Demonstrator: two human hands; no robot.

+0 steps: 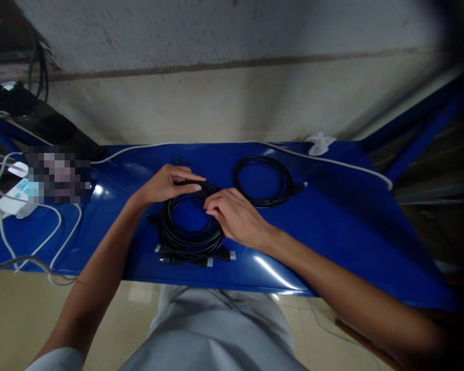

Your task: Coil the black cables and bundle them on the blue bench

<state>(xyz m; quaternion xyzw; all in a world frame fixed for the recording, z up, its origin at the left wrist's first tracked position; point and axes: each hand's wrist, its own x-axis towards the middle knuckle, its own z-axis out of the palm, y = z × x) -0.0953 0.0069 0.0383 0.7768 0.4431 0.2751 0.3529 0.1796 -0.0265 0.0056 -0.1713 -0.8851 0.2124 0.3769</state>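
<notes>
A coil of black cable (189,237) lies near the front of the blue table (332,221), its two plug ends (195,256) sticking out at the near side. My left hand (166,184) pinches the coil's far rim between thumb and fingers. My right hand (235,216) rests on the coil's right side with fingers curled onto the strands. A second coil of black cable (263,181) lies flat just beyond my right hand, untouched.
A white cable (332,161) runs along the table's back edge. A white power strip (17,196) with looped white cords sits at the left end. A crumpled white scrap (320,144) lies at the back right. A wall stands behind.
</notes>
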